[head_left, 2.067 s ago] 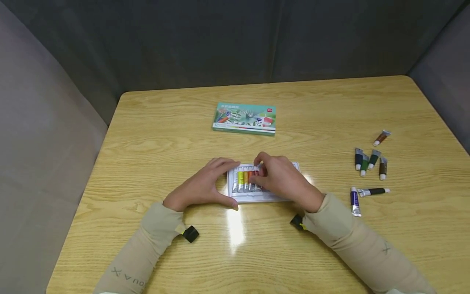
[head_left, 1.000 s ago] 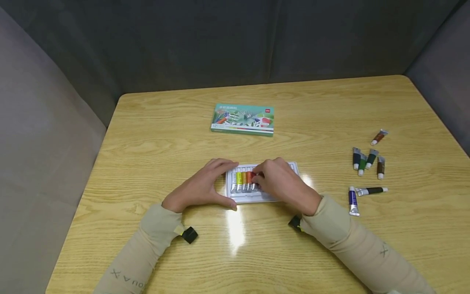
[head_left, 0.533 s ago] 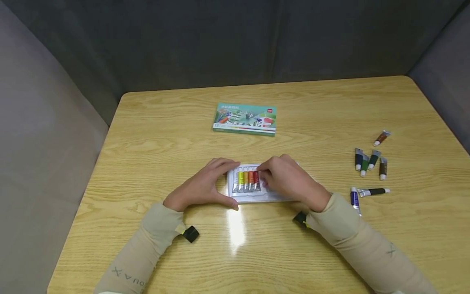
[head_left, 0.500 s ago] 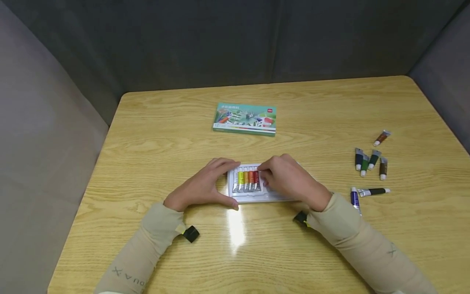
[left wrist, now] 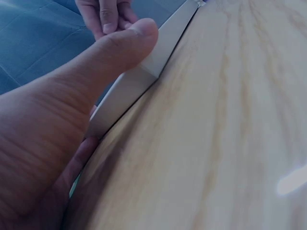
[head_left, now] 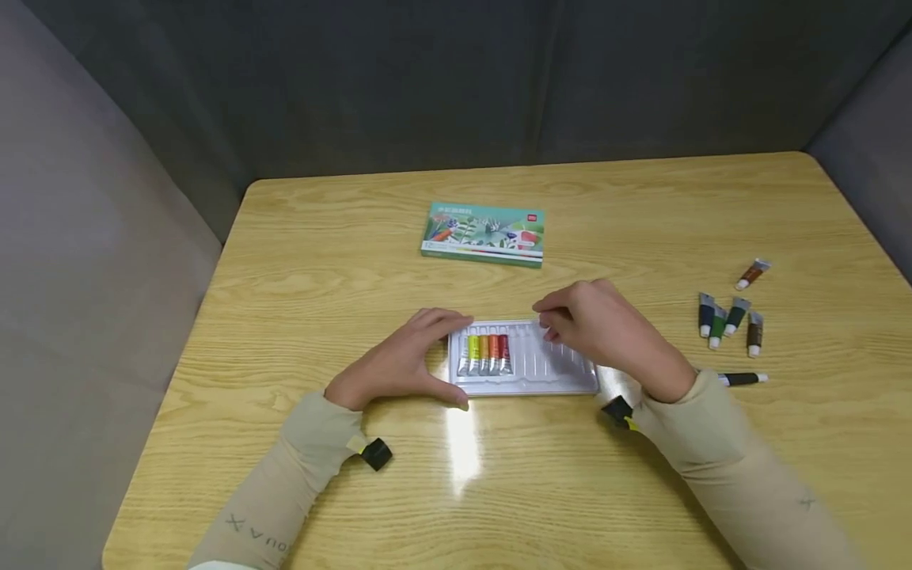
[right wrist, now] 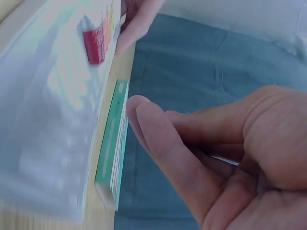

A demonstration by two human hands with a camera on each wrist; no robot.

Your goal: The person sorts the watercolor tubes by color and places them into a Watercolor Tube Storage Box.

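Note:
A white plastic paint tray [head_left: 530,388] lies on the table with several paint tubes [head_left: 484,355] at its left end, running from white and yellow through orange to dark red. My left hand [head_left: 399,356] holds that end, thumb at the near edge and fingers at the far edge. Over the right half of the tray hovers my right hand [head_left: 606,328], its fingers loosely bent and nothing visible between them. In the right wrist view its fingertips [right wrist: 139,108] are apart from the tray, near the red tube [right wrist: 94,45]. The slots to the right of this tube are bare.
A green flat paint box [head_left: 484,235] lies behind the tray. On the right are a brown tube [head_left: 753,273], dark blue tube [head_left: 706,313], green tube [head_left: 716,326], dark green tube [head_left: 737,315], olive-brown tube [head_left: 755,332] and black tube [head_left: 744,378]. A dark curtain [head_left: 392,87] stands behind.
My right hand has let go of the dark red tube in its slot and moved right and away. The purple tube is now hidden by the right sleeve. My left hand stays put.

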